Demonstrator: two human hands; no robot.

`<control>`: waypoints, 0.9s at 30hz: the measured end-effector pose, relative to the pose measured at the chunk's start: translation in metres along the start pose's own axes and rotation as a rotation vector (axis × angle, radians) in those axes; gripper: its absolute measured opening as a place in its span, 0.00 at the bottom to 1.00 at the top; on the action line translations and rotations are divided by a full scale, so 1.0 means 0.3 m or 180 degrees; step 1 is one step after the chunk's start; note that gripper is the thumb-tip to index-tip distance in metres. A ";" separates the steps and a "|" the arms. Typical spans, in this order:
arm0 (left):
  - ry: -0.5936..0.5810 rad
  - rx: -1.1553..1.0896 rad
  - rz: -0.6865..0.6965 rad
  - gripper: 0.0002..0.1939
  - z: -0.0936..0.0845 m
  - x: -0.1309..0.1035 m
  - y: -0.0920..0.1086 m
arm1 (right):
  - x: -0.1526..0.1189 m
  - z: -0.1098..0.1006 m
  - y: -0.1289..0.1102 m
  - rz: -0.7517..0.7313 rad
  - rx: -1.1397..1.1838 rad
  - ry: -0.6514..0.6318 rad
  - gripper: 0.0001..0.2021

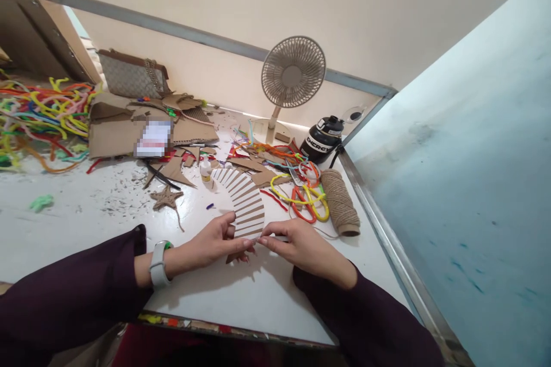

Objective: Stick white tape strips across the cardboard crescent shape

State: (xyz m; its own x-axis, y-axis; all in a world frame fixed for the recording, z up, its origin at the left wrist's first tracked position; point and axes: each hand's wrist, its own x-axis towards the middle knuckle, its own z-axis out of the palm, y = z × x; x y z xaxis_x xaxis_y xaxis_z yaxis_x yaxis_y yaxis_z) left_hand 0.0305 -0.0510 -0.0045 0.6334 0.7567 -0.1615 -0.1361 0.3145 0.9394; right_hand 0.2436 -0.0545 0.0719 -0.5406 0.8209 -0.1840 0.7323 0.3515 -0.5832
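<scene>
A curved cardboard piece (249, 206) with white stripes lies between my hands, over the white table. My left hand (221, 239) holds its lower end, thumb on top and fingers partly beneath. At the same end, my right hand (297, 243) pinches a thin white strip (279, 238) between thumb and fingers, its fingertips close to my left thumb. A small white glue bottle (206, 168) stands at the upper left end of the striped piece. Left of it lies a twine-wrapped star (166, 198) with a loose tail.
A twine roll (341, 200), orange-and-yellow loops (316, 206) and a black bottle (321, 139) sit at the right. Behind stands a fan (293, 73). Cardboard scraps (116, 132), a handbag (131, 74) and a pile of pipe cleaners (47, 114) are at the left.
</scene>
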 end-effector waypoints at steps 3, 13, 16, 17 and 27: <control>0.0119 0.0237 0.0177 0.18 -0.009 0.004 0.006 | 0.006 0.027 0.004 -0.0219 -0.0681 0.0300 0.10; 0.0640 0.0299 -0.0042 0.20 -0.016 0.014 0.000 | 0.053 0.113 0.078 -0.0831 -0.1731 0.0586 0.16; 0.0714 0.0288 -0.0186 0.21 -0.016 0.015 -0.001 | 0.019 0.102 0.074 -0.0752 -0.1286 0.0591 0.26; 0.0725 0.0278 -0.0217 0.21 -0.017 0.017 -0.004 | 0.003 0.095 0.078 -0.0681 -0.1126 0.0666 0.27; 0.0828 0.0333 -0.0276 0.20 -0.024 0.019 -0.014 | -0.083 -0.042 0.245 0.1466 -0.1527 0.1325 0.10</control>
State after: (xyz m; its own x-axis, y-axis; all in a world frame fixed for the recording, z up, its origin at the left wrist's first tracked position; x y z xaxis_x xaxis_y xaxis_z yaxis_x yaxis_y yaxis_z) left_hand 0.0291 -0.0439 -0.0114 0.4208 0.8554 -0.3019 -0.0021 0.3337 0.9427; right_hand 0.3160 -0.0434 0.0435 -0.0085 0.9991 0.0427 0.9952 0.0126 -0.0973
